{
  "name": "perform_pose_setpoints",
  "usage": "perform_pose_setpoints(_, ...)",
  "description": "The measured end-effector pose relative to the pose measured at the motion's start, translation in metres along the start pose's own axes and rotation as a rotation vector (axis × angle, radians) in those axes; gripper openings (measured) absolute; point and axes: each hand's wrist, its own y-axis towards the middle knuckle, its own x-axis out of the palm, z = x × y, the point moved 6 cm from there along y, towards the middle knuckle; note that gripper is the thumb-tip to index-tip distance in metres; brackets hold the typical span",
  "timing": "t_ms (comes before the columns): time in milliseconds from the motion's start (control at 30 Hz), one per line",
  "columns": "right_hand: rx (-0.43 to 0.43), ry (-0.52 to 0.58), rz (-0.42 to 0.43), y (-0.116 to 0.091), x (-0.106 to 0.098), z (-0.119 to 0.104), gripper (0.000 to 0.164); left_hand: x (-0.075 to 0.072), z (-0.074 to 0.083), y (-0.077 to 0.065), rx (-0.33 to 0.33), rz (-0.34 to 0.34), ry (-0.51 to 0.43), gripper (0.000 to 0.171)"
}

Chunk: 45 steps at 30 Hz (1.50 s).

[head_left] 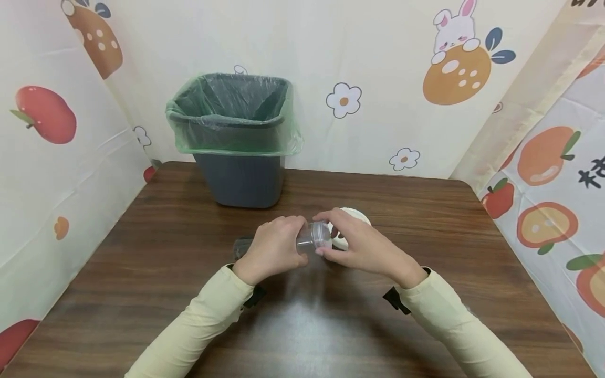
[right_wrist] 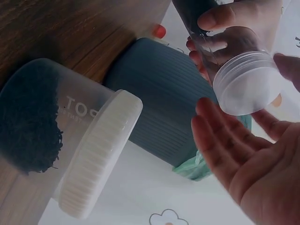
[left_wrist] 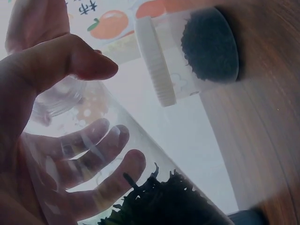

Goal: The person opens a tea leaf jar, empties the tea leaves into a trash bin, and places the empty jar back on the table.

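A clear plastic jar (head_left: 306,239) lies tilted in my left hand (head_left: 276,247), whose fingers and thumb grip its side. Dark, shredded leaves (left_wrist: 161,201) fill its bottom end. At the other end is a translucent screw lid (right_wrist: 248,89). My right hand (head_left: 366,244) is beside that lid with relaxed, spread fingers; whether a fingertip touches it I cannot tell. Behind the right hand stands a second jar with a white ribbed lid (head_left: 356,214). The right wrist view shows dark shreds (right_wrist: 30,117) inside this frosted jar.
A dark grey bin (head_left: 241,181) with a green plastic liner (head_left: 227,142) stands at the back left of the brown wooden table (head_left: 425,315). Printed cloth with fruit and flowers hangs behind the table and along both sides.
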Motion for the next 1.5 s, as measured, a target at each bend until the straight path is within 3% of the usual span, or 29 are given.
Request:
perform_pose_setpoints(100, -0.027, 0.006, -0.009, -0.003, 0.003, -0.001, 0.072, 0.001, 0.0, -0.001, -0.008, 0.003, 0.0, 0.041)
perform_pose_setpoints(167, 0.004, 0.009, 0.006, -0.004, 0.005, -0.001, 0.077, 0.002, -0.001, -0.002, -0.016, 0.001, -0.004, 0.04)
perform_pose_setpoints(333, 0.124, 0.012, 0.101, -0.007, 0.007, 0.0, 0.059, 0.003, -0.001, -0.004, -0.035, -0.005, -0.021, 0.038)
perform_pose_setpoints(500, 0.152, 0.032, 0.172, -0.01, 0.009, -0.002, 0.047, 0.002, 0.003, -0.007, -0.036, 0.001, -0.028, 0.037)
perform_pose_setpoints(700, 0.092, 0.16, 0.18, -0.014, 0.005, -0.004, 0.049, 0.0, 0.008, -0.007, -0.011, 0.023, -0.007, 0.037)
perform_pose_setpoints(900, -0.009, 0.133, 0.182, -0.017, -0.005, -0.011, 0.059, -0.004, 0.013, -0.005, 0.01, 0.051, 0.021, 0.036)
perform_pose_setpoints(1067, 0.097, 0.146, 0.176, -0.022, -0.006, -0.008, 0.067, -0.004, 0.017, -0.006, 0.02, 0.045, 0.023, 0.036)
perform_pose_setpoints(1233, 0.186, 0.117, 0.153, -0.023, -0.003, -0.005, 0.04, -0.003, 0.019, -0.008, 0.022, 0.037, 0.035, 0.037)
perform_pose_setpoints(1367, 0.154, 0.143, 0.15, -0.024, -0.002, -0.006, 0.034, -0.002, 0.021, -0.009, 0.038, 0.05, 0.062, 0.038)
perform_pose_setpoints(1500, 0.054, 0.183, 0.148, -0.026, -0.001, -0.009, 0.042, -0.002, 0.021, -0.011, 0.051, 0.073, 0.082, 0.039)
